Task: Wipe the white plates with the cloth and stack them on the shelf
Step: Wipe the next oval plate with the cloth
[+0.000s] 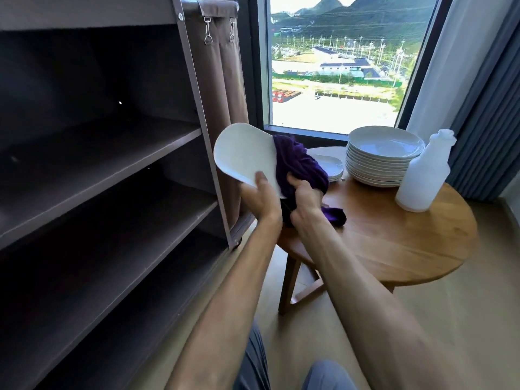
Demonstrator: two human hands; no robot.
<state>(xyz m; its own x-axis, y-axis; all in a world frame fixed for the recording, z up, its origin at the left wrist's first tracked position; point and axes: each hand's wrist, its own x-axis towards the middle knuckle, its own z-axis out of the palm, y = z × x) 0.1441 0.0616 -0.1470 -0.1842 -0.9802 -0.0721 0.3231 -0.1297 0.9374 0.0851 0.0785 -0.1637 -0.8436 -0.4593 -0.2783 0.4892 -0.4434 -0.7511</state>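
Note:
My left hand (260, 194) grips the lower edge of a white plate (243, 154), held tilted in the air between the shelf and the table, thumb on its face. My right hand (305, 197) grips a purple cloth (299, 164) bunched against the plate's right side; a loose end of the cloth hangs onto the table. A stack of several white plates (384, 156) stands on the round wooden table (394, 243), with another white plate (332, 166) lying beside it, partly hidden by the cloth. The dark shelf unit (112, 153) on the left shows bare boards.
A white plastic bottle (425, 173) stands on the table right of the stack. A brown fabric bag (222, 80) hangs on the shelf unit's side. Behind the table are a window and grey curtains (484, 108). My knees show at the bottom.

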